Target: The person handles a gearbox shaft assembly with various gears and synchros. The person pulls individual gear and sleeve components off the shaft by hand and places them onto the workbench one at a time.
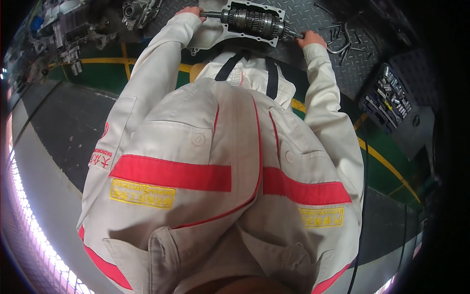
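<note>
A gear shaft assembly (252, 23), a dark row of toothed gears, lies across the open half of a metal gearbox housing (208, 38) at the top of the head view. My left hand (190, 11) is closed round the shaft's left end, its fingers partly cut off by the picture's upper edge. On the other side my right hand (312, 39) pinches the thin right end of the same shaft. Whether the gears rest in the housing or are slightly raised, I cannot tell.
Loose bolts and a bent metal pipe (346, 36) lie on the chequered metal tabletop (303, 63) to the right. An open case of sockets (391, 93) stands beyond my right arm. Other metal gearbox parts (73, 34) crowd the far left.
</note>
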Action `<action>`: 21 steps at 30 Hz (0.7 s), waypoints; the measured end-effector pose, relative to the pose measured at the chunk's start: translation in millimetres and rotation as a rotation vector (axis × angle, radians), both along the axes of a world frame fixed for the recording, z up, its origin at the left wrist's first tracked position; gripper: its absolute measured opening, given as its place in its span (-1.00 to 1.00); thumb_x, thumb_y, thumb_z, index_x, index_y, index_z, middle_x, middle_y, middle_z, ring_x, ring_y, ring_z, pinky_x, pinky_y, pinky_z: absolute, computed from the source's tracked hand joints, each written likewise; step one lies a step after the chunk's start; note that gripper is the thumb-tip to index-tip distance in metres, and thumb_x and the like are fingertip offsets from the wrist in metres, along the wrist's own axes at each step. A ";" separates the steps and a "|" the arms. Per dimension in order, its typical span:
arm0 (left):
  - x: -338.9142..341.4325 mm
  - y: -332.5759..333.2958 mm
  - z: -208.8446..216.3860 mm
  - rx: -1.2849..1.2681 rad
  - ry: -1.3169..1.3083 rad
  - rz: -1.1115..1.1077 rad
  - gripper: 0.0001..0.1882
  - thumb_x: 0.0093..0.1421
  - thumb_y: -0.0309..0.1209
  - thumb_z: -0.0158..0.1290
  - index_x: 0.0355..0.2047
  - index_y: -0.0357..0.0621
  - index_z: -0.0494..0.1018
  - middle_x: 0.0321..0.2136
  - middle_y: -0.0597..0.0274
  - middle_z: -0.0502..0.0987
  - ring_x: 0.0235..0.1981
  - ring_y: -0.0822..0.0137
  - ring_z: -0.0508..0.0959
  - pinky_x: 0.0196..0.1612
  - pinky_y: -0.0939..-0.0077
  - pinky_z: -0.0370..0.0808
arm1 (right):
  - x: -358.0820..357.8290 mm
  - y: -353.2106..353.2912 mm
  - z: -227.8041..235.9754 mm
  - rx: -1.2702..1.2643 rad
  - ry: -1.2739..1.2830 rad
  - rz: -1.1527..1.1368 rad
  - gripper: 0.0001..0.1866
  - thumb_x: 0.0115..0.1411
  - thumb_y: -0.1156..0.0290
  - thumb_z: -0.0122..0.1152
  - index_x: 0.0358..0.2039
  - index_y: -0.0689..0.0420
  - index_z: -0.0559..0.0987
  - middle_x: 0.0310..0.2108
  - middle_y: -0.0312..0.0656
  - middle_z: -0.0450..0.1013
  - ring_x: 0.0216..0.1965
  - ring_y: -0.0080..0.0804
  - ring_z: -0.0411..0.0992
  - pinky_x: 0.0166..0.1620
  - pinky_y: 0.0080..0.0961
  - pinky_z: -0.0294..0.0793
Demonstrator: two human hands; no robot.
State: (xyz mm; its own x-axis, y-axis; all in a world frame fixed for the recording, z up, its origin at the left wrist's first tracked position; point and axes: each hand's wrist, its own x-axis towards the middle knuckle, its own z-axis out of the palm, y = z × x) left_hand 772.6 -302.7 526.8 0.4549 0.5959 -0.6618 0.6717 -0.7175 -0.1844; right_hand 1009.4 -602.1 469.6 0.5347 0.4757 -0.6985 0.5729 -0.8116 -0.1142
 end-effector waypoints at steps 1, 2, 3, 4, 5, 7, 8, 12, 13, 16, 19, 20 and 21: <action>0.6 -1.4 0.6 -0.006 0.002 0.014 -0.54 0.10 -0.11 0.10 0.04 0.24 0.40 -0.12 0.18 0.53 -0.11 0.12 0.53 0.02 0.23 0.43 | 1.6 1.7 2.8 -0.021 0.012 0.017 -0.56 -0.01 0.00 0.22 -0.08 -0.19 0.56 -0.15 -0.14 0.51 -0.09 -0.13 0.47 -0.03 -0.26 0.44; -2.4 -0.7 -4.3 -0.008 -0.001 0.019 -0.54 0.10 -0.11 0.10 0.04 0.24 0.40 -0.12 0.18 0.53 -0.11 0.12 0.53 0.02 0.23 0.43 | 4.6 2.6 2.2 -0.023 0.010 0.022 -0.56 -0.01 0.00 0.22 -0.08 -0.19 0.56 -0.15 -0.14 0.51 -0.09 -0.13 0.47 -0.03 -0.26 0.44; -9.5 -0.5 -11.6 -0.034 -0.174 0.013 -0.52 0.08 -0.14 0.14 0.04 0.21 0.38 -0.11 0.19 0.52 -0.09 0.13 0.51 0.03 0.27 0.42 | 6.1 0.4 2.0 -0.022 0.010 0.038 -0.56 0.00 0.00 0.21 -0.09 -0.19 0.56 -0.14 -0.15 0.51 -0.09 -0.14 0.47 -0.03 -0.26 0.44; -20.6 4.0 -21.3 -0.053 -0.345 0.011 -0.49 0.05 -0.16 0.17 0.04 0.18 0.37 -0.10 0.21 0.50 -0.07 0.14 0.50 0.05 0.31 0.42 | 6.1 1.5 2.3 -0.015 0.013 0.058 -0.56 0.00 0.00 0.21 -0.09 -0.19 0.56 -0.14 -0.16 0.51 -0.10 -0.15 0.47 -0.03 -0.26 0.43; -32.5 9.0 -31.7 -0.050 -0.345 0.017 -0.49 0.05 -0.16 0.17 0.04 0.18 0.37 -0.10 0.21 0.50 -0.07 0.14 0.50 0.05 0.31 0.42 | 4.3 2.0 3.7 -0.014 0.014 0.064 -0.56 0.00 0.00 0.21 -0.09 -0.19 0.56 -0.14 -0.16 0.51 -0.10 -0.15 0.47 -0.03 -0.26 0.43; -47.2 19.3 -50.1 -0.098 -0.544 -0.121 -0.47 -0.01 -0.21 0.23 0.00 0.13 0.37 -0.09 0.23 0.48 -0.04 0.17 0.46 0.06 0.40 0.40 | 5.1 4.8 3.9 -0.028 0.014 0.058 -0.57 0.00 0.00 0.20 -0.09 -0.20 0.57 -0.14 -0.18 0.51 -0.09 -0.16 0.47 -0.03 -0.26 0.43; -52.3 18.6 -51.7 -0.093 -0.546 -0.115 -0.47 -0.01 -0.21 0.23 0.00 0.13 0.37 -0.09 0.23 0.48 -0.04 0.17 0.46 0.06 0.40 0.40 | 5.6 5.3 4.3 -0.025 0.011 0.065 -0.57 0.00 0.00 0.20 -0.09 -0.20 0.57 -0.14 -0.18 0.51 -0.09 -0.16 0.47 -0.03 -0.26 0.43; -59.1 8.1 -33.3 -0.003 -0.661 -0.152 -0.50 -0.01 -0.21 0.24 -0.03 0.12 0.42 -0.13 0.22 0.49 -0.07 0.19 0.47 0.05 0.40 0.40 | 2.3 0.0 0.1 -0.035 0.009 -0.003 -0.57 0.01 0.01 0.20 -0.07 -0.23 0.56 -0.13 -0.15 0.51 -0.09 -0.13 0.46 -0.03 -0.27 0.43; -60.5 8.3 -30.6 0.007 -0.736 -0.129 -0.54 0.00 -0.20 0.21 -0.04 0.11 0.44 -0.16 0.20 0.52 -0.10 0.17 0.50 0.02 0.37 0.42 | 1.4 -2.4 -1.9 -0.030 -0.012 -0.021 -0.58 0.02 0.01 0.19 -0.07 -0.26 0.55 -0.14 -0.17 0.51 -0.10 -0.15 0.47 -0.04 -0.27 0.44; -59.1 13.6 -23.9 -0.088 -0.878 -0.124 -0.64 -0.06 -0.31 0.17 -0.20 -0.03 0.50 -0.21 0.07 0.49 -0.11 0.06 0.43 -0.01 0.25 0.35 | -0.4 -5.4 -7.6 0.006 -0.062 0.002 -0.57 0.00 0.03 0.22 -0.06 -0.27 0.54 -0.16 -0.17 0.52 -0.10 -0.14 0.47 -0.07 -0.26 0.46; -54.5 17.3 -27.9 -0.055 -0.771 -0.137 -0.71 -0.03 -0.31 0.13 -0.23 0.02 0.51 -0.24 0.13 0.50 -0.14 0.07 0.44 -0.04 0.25 0.37 | -9.9 -2.3 3.5 0.002 -0.140 0.017 -0.56 -0.03 0.03 0.26 -0.08 -0.25 0.54 -0.18 -0.17 0.53 -0.10 -0.15 0.47 -0.11 -0.24 0.47; -53.9 22.0 -33.7 -0.055 -0.777 -0.135 -0.71 -0.03 -0.31 0.13 -0.23 0.02 0.51 -0.24 0.13 0.50 -0.14 0.07 0.44 -0.04 0.25 0.37 | -12.8 -4.7 -0.1 0.001 -0.146 0.019 -0.56 -0.03 0.03 0.26 -0.08 -0.25 0.54 -0.18 -0.17 0.53 -0.10 -0.15 0.47 -0.11 -0.24 0.47; -52.0 32.6 -48.1 -0.066 -0.714 -0.196 -0.74 -0.02 -0.31 0.12 -0.27 0.03 0.52 -0.26 0.14 0.51 -0.14 0.08 0.45 -0.06 0.25 0.37 | -14.4 -7.9 -7.5 0.043 -0.207 0.077 -0.55 -0.03 0.03 0.26 -0.09 -0.20 0.53 -0.19 -0.17 0.53 -0.11 -0.15 0.48 -0.12 -0.24 0.47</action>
